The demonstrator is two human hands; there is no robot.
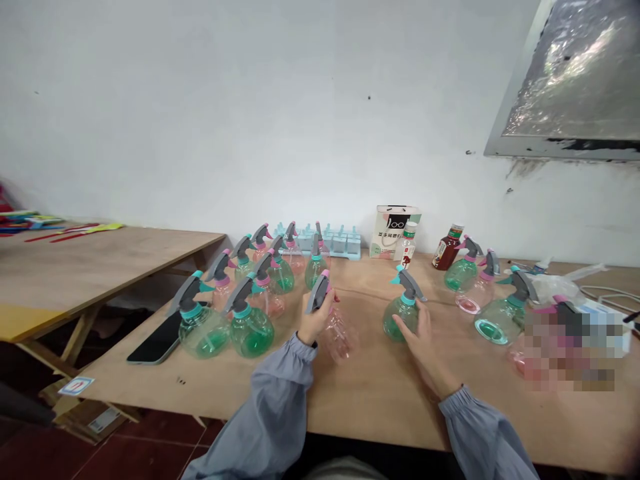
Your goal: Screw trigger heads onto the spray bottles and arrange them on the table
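My left hand point(316, 316) is closed round the neck of a pink see-through spray bottle point(342, 339), whose grey head tilts to the left. My right hand point(419, 339) wraps the right side of a green spray bottle point(395, 312) that stands on the table, its teal nozzle pointing left. Left of my hands several green and pink spray bottles stand in a group, among them a near green bottle point(253, 333). To the right are several more, some tilted or lying over, such as a green one point(495, 323) with its base facing me.
A phone point(159, 339) lies at the left of the wooden table point(370, 407). Along the wall are light-blue containers point(346, 244), a paper bag point(383, 233), a white bottle point(407, 245) and a dark red bottle point(448, 248). Plastic bags point(560, 288) and a cable lie at the right.
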